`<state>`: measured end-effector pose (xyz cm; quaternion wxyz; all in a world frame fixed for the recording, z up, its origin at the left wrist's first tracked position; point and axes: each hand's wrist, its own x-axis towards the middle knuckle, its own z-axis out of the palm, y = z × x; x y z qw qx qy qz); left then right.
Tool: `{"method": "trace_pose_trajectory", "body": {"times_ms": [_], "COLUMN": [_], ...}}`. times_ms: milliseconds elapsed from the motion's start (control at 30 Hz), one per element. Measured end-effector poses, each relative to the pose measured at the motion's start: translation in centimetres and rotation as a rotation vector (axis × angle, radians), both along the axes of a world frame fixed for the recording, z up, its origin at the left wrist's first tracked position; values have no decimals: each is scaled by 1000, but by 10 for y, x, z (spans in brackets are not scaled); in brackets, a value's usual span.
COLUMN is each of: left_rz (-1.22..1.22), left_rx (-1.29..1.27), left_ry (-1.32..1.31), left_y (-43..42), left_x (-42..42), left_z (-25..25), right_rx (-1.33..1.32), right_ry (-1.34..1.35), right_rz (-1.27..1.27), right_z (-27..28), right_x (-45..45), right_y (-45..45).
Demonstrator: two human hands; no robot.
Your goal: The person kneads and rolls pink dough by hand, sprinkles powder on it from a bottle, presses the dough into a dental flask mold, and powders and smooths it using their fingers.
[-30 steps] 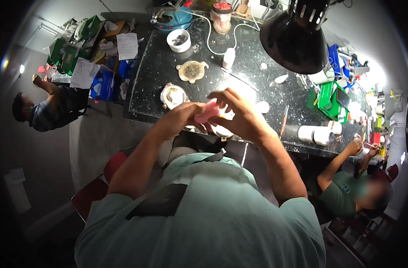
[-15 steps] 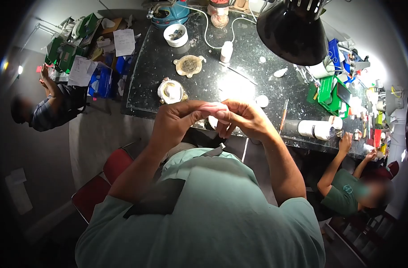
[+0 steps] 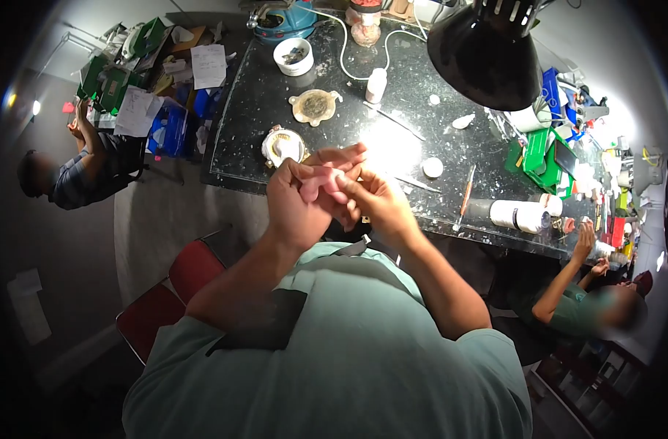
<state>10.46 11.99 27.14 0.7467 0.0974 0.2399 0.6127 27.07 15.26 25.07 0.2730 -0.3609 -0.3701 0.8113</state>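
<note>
Above the near edge of the black worktop (image 3: 239, 124), my two hands meet around a soft-looking pink piece of dough-like material (image 3: 323, 184). My left hand (image 3: 297, 201) cradles it, palm partly turned up, fingers curled beneath and behind. My right hand (image 3: 381, 205) presses its thumb and fingers against the right side of the piece. Fingers hide part of its shape. Just beyond my left hand lies a round metal flask half (image 3: 283, 146) filled with white material. Farther back is a second lugged metal flask part (image 3: 313, 107).
A white bowl (image 3: 293, 58), white bottle (image 3: 376, 85) and thin metal tool (image 3: 392, 121) lie farther back. Right are a white round lid (image 3: 433, 167), wooden-handled tool (image 3: 466, 194) and white cylinder (image 3: 519, 215). A black lamp (image 3: 484, 62) overhangs. People sit left (image 3: 92, 172) and right (image 3: 568, 307).
The pink piece was held stretched between both hands' fingertips; now it is bunched in my left hand. My right hand has shifted left, and my left hand has turned more palm-up.
</note>
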Motion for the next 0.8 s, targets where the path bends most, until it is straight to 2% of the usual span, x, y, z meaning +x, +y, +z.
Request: {"method": "trace_pose_trajectory", "body": {"times_ms": [33,100,167,200,233,300,333,367,433,467,533,567,600,633,667,700,767,800], "left_rz": [55,109,90,219,202,166,93,25,-66,-41,47,101,154,223,298,360,423,379], "left_rx": [-51,-38,-81,-285,-146,-3,62,132,177,304,461,485,512,546,616,695,855,819], "left_ry": [-56,-18,-21,144,193,240,312,385,292,512,716,701,683,666,497,325,-358,-291], "left_y": [1,1,5,10,14,6,-8,-23,-22,-15,-6,-6,-6,-4,1,5,9,3], "left_x": [2,5,-1,8,5,25,42,59,49,27,17,32,49,64,63,62,46,39], "left_z": [-3,-11,-30,-13,-14,-1,-4,-6,-6,-3,4,5,6,7,6,6,-13,-14], "right_rx": [136,603,538,503,643,1107,1108,1147,1164,1164,1286,1381,1130,1043,956,1044,1172,1166], "right_ry": [-240,-264,-186,-146,-190,-332,-313,-469,-261,-158,-14,-69,-218,-275,-332,-304,-237,-226], "right_rz": [-44,-171,-169,-167,-264,-475,-409,-374,-363,-357,-71,-53,-30,-3,23,37,22,23], "right_z": [12,-7,11,17,11,5,2,8,11,11,21,26,27,27,27,26,25,23], "right_x": [-8,-14,-3,2,5,-10,-20,-25,-39,-46,-47,-53,-53,-54,-56,-63,-72,-76], "right_y": [-10,-14,-15,-15,-16,-7,1,16,10,2,-24,-26,-7,1,10,8,4,4]}}
